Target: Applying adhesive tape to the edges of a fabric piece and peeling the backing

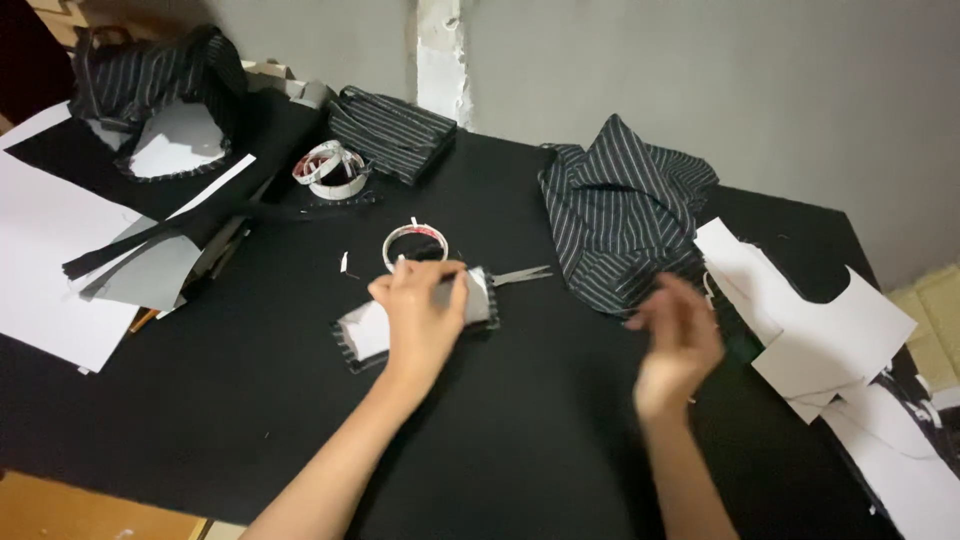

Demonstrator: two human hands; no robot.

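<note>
Forearms entered from six o'clock over the black table (250, 400). Left hand (420, 315) pressed flat, fingers together, on a small striped fabric piece with white backing (362, 335) at table centre. Right hand (680, 335) hovered open and blurred at three o'clock, touching nothing, near the striped cloth pile (620, 215). Scissors (520, 273) lay just beside the piece at two o'clock; firm, even downward pressure seemed best, to stop it shifting.

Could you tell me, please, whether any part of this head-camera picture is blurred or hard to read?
In the head view, the right hand is smeared by motion blur, its fingers indistinct; the left hand on the small fabric piece is sharp; the scissors read clearly; the black table swallows shadows; the white paper looks bright, without detail.
</note>
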